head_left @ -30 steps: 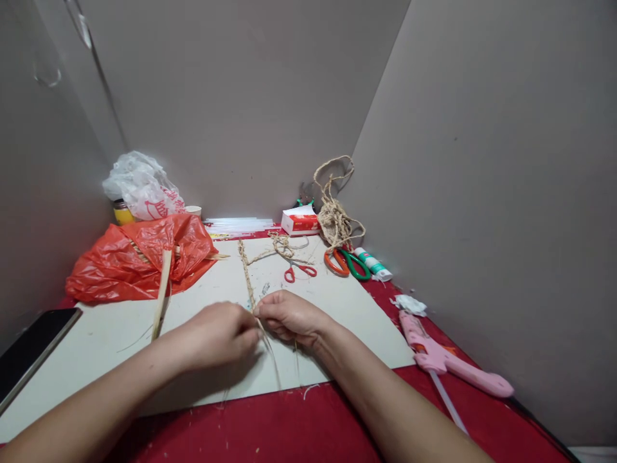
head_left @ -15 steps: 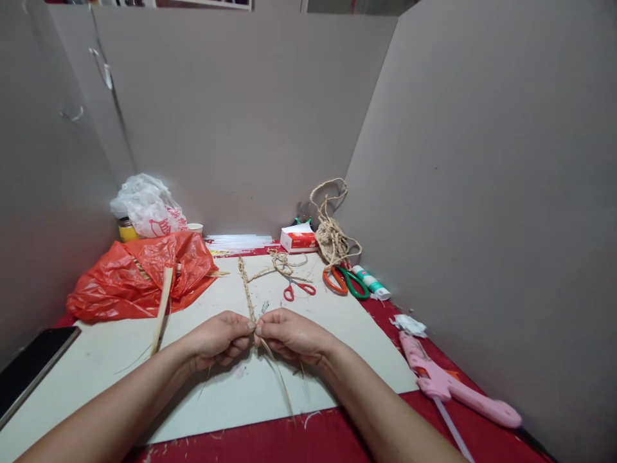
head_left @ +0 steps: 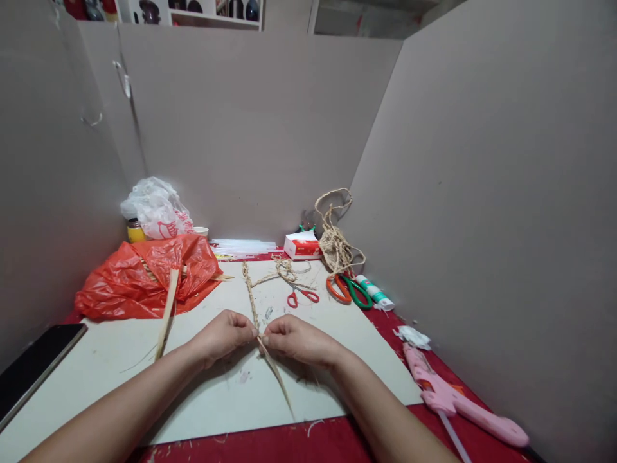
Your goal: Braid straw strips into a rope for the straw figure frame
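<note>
A braided straw cord (head_left: 250, 292) runs down the middle of the white board (head_left: 207, 411) toward me. At its near end my left hand (head_left: 230, 335) pinches the strands between thumb and forefinger. My right hand (head_left: 296, 339) pinches the same spot from the other side, the fingertips of both almost touching. Loose flat straw strands (head_left: 277, 373) trail from the pinch toward the board's near edge. Past the hands lie small red-handled scissors (head_left: 303, 297) and a thin tangle of straw cord (head_left: 284, 270).
Left stand an orange plastic bag (head_left: 110, 283) with straw and a black phone (head_left: 38, 363). Along the right are orange-handled shears (head_left: 339, 289), green-handled shears (head_left: 359, 292), a pink glue gun (head_left: 463, 402) and a coiled straw rope (head_left: 335, 251). Grey partitions (head_left: 250, 128) surround the table.
The camera view has shifted, so the scene sits slightly lower and further right. The loose strands below my fingers now lie closer together. Both hands keep their pinch.
</note>
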The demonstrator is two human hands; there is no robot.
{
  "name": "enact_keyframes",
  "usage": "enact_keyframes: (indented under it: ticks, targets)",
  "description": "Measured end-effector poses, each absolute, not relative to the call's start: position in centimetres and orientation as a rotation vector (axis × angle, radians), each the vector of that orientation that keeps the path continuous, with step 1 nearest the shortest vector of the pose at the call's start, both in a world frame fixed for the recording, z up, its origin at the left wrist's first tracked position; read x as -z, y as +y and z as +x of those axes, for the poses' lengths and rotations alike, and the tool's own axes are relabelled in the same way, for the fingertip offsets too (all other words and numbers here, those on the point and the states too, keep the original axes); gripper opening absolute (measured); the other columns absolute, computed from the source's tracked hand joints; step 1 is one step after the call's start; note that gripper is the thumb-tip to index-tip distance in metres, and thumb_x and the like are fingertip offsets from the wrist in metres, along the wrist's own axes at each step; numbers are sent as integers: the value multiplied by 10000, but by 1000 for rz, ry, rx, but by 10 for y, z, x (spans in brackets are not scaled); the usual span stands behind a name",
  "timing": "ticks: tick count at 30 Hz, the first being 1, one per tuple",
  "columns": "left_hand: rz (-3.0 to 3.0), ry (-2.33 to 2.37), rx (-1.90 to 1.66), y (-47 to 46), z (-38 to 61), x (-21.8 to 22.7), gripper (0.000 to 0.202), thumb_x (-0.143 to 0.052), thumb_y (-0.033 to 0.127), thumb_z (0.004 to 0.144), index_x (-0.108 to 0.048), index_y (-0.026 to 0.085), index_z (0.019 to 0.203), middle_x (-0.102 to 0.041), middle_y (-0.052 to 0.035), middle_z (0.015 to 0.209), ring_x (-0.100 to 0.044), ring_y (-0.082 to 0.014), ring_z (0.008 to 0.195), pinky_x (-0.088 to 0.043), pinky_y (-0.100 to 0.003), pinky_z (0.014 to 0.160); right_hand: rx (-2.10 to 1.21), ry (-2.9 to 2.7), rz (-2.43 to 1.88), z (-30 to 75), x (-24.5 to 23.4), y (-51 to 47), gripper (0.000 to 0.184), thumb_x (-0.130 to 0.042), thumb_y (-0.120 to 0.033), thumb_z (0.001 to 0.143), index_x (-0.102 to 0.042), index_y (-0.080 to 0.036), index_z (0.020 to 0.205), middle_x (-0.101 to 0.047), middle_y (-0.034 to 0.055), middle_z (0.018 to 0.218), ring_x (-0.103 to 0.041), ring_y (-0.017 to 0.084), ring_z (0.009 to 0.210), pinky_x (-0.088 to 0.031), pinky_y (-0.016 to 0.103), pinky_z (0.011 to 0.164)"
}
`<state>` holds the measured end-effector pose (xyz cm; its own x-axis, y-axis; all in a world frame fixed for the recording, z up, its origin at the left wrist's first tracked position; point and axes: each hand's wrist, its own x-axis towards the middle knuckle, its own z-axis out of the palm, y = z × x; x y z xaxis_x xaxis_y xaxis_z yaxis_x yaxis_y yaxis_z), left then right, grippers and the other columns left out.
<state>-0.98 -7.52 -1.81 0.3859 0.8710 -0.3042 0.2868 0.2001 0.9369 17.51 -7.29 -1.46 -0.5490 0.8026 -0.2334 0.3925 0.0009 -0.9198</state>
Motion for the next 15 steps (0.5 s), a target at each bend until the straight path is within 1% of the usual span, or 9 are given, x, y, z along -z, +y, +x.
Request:
enact_keyframes:
  ticks: [3,5,7,10,12,13,15]
  targets:
    - [1333,1182,-587,-76,-8,22,229,-581,374,674,-558,147,667,-321,88,423,-188,-37,337,-102,-225,365,-1542,-1946,-1262,184,16,-67,161,-539,-221,749,-625,-96,696,-434,-39,520,-306,35,434,-203,175,403]
    - [1348,1201,-593,-76,-7,25,217,-569,367,671,-552,151,662,-327,84,427,-199,-42,343,-107,-221,370,-1550,-1947,-1314,191,18,-62,166,-526,-230,755,-609,-102,690,-421,-46,494,-294,37,408,-197,179,388]
    - [1376,1218,-605,-76,-5,29,211,-558,359,672,-548,149,650,-331,80,430,-212,-45,352,-118,-219,384,-1489,-1895,-1401,197,17,-57,167,-514,-257,767,-579,-117,705,-431,-47,493,-311,43,382,-216,182,371]
    - [1450,1213,-648,-76,-3,35,184,-540,308,662,-535,139,591,-341,69,438,-232,-46,386,-153,-218,417,-1218,-1777,-1512,199,5,-48,132,-524,-240,756,-563,-135,825,-529,-17,587,-449,73,430,-321,185,398]
    - [1509,1201,-675,-75,-2,38,169,-522,270,650,-512,141,542,-332,63,443,-240,-50,410,-173,-221,433,-1031,-1763,-1523,191,-12,-41,175,-540,-208,738,-566,-141,897,-575,3,651,-528,95,498,-371,189,434]
    - [1527,1198,-680,-75,-1,39,164,-512,255,646,-502,144,526,-326,61,443,-242,-54,415,-178,-224,437,-958,-1782,-1510,183,-22,-36,182,-545,-197,731,-570,-144,904,-587,8,668,-549,101,515,-384,191,444]
    - [1528,1211,-685,-74,0,40,148,-496,224,636,-490,149,508,-315,59,437,-246,-60,416,-186,-230,443,-851,-1832,-1465,159,-41,-27,131,-545,-189,730,-580,-146,850,-600,14,677,-570,103,518,-392,188,448]
